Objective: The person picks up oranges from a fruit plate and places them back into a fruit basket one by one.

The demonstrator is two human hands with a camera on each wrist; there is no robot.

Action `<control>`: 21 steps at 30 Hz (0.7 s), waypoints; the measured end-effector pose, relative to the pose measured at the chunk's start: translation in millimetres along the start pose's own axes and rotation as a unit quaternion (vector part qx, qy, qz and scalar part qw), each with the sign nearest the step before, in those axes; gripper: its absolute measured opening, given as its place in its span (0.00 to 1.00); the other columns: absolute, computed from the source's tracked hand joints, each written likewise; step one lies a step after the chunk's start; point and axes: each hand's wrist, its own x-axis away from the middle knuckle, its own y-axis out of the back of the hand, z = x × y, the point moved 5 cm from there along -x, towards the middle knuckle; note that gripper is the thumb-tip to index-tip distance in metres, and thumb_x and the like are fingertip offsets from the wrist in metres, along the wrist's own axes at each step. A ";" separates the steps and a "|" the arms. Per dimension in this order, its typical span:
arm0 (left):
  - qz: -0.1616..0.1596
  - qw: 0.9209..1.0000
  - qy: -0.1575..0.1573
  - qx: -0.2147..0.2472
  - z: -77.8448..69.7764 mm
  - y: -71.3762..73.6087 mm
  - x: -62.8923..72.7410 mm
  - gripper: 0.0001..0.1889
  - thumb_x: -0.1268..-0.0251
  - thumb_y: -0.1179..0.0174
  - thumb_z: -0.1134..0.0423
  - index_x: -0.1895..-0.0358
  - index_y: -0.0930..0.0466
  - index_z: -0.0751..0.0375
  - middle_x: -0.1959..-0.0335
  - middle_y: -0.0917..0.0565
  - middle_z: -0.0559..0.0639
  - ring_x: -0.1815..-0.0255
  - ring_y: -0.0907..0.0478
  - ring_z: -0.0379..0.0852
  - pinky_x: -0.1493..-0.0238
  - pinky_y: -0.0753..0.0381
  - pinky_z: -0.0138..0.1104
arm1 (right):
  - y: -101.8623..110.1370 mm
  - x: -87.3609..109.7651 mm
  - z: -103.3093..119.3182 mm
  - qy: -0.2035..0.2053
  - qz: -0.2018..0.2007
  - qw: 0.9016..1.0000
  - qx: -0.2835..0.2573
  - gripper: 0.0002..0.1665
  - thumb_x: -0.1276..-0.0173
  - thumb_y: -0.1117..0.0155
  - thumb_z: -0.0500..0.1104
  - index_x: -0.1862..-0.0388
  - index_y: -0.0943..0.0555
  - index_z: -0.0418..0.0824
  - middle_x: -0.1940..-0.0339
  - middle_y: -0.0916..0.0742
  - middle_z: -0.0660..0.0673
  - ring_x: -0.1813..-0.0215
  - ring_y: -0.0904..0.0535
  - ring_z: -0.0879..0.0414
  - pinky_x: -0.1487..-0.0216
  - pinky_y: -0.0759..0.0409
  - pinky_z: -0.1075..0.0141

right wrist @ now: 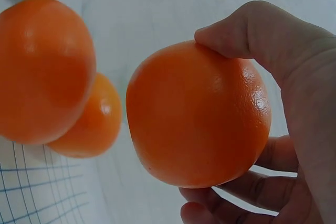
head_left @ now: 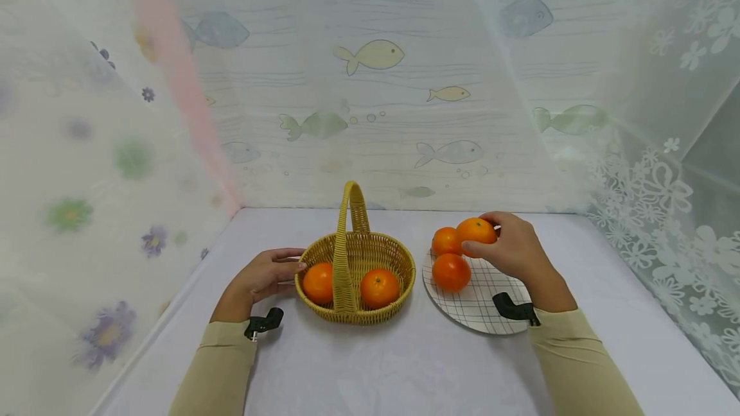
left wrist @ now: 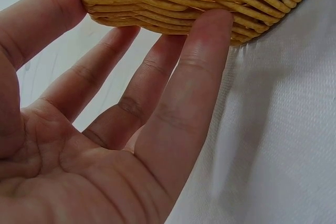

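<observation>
My right hand [head_left: 511, 246] holds an orange [head_left: 476, 237] between thumb and fingers, above the plate's back edge. In the right wrist view this orange [right wrist: 199, 116] fills the grip, apart from the others. Two more oranges, a front one [head_left: 451, 273] and a back one [head_left: 447, 241], sit at the left of a white checked plate [head_left: 491, 313]. A yellow wicker basket [head_left: 358, 318] with a tall handle contains a left orange [head_left: 318, 283] and a right orange [head_left: 379, 288]. At its left side, my left hand [head_left: 268, 275] touches rim and wall, fingers spread and fairly straight [left wrist: 184, 93].
A white cloth [head_left: 358, 371] covers the table. Behind it hangs a curtain [head_left: 370, 114] printed with fish, and sheer flowered fabric [head_left: 653, 191] hangs at the right. The basket stands just left of the plate, its handle rising high between the hands.
</observation>
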 end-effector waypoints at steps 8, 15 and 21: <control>-0.002 1.000 0.002 -0.003 1.0 1.1 -1.4 0.34 0.31 0.30 0.56 0.25 0.30 0.61 0.36 0.18 0.59 0.44 0.14 0.51 0.43 0.13 0.47 | -8.8 -2.1 13.4 0.028 -0.013 1.000 -0.005 0.38 0.39 0.25 0.61 0.36 0.21 0.43 0.48 0.15 0.44 0.50 0.22 0.47 0.59 0.17 0.63; -0.013 1.000 0.010 0.007 3.7 3.8 -3.6 0.33 0.33 0.28 0.57 0.27 0.28 0.59 0.37 0.17 0.58 0.44 0.14 0.52 0.45 0.12 0.47 | -19.0 -2.8 28.0 0.059 -0.010 0.998 0.009 0.36 0.39 0.23 0.60 0.38 0.20 0.44 0.46 0.15 0.46 0.49 0.22 0.47 0.58 0.18 0.61; -0.004 1.000 0.005 -0.003 3.1 1.6 -2.8 0.34 0.32 0.30 0.56 0.26 0.29 0.60 0.35 0.18 0.59 0.44 0.14 0.52 0.44 0.13 0.47 | -29.7 -3.7 37.8 0.077 -0.002 0.997 0.010 0.36 0.41 0.22 0.60 0.38 0.20 0.46 0.45 0.15 0.48 0.47 0.20 0.48 0.55 0.16 0.57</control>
